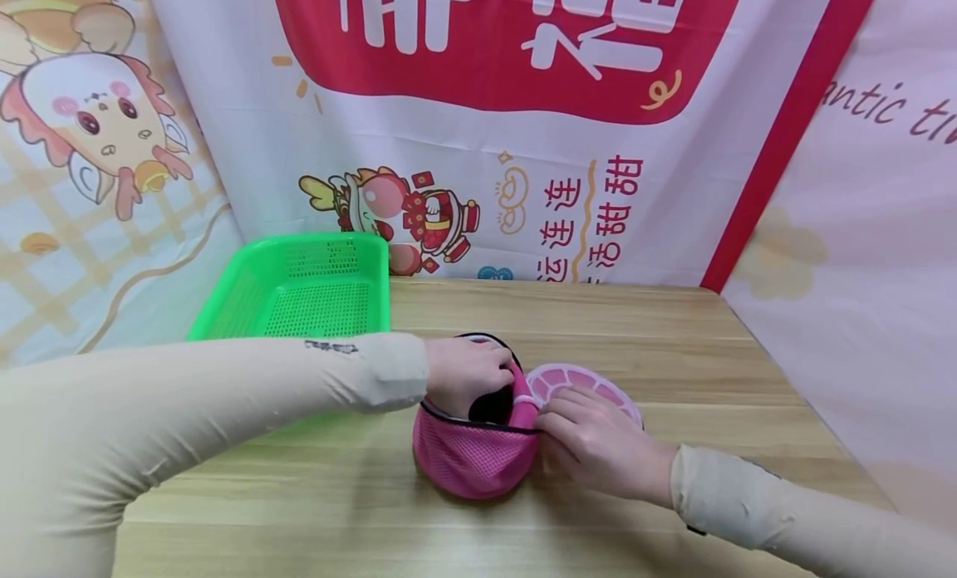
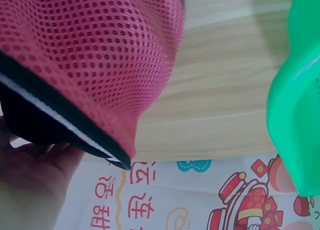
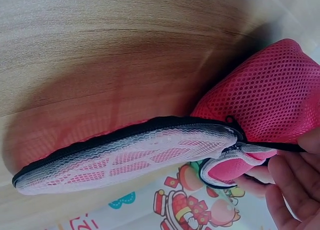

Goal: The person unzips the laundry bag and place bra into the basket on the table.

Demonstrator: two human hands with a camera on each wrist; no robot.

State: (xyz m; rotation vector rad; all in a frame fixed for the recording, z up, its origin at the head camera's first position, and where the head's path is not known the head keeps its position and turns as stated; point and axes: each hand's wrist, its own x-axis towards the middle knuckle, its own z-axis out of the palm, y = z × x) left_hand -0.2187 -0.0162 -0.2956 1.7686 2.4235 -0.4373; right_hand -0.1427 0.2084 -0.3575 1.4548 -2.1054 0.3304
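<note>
A pink mesh laundry bag (image 1: 474,457) with black zip edging stands unzipped on the table, its round lid (image 1: 571,379) with a citrus-slice pattern folded out to the right. My left hand (image 1: 467,374) reaches into the mouth of the bag and holds a smooth black item (image 1: 492,404) there; the item's kind is hidden. In the left wrist view, the left fingers (image 2: 55,157) curl against this black item (image 2: 30,117) under the zip edge. My right hand (image 1: 598,441) pinches the bag's rim beside the lid. The right wrist view shows the zip pull (image 3: 231,120) hanging near the lid's hinge.
A green plastic basket (image 1: 383,296) with a perforated bottom stands on the wooden table (image 1: 710,362) at the back left, partly behind the left arm. Printed cloth (image 1: 463,138) hangs along the table's back and sides.
</note>
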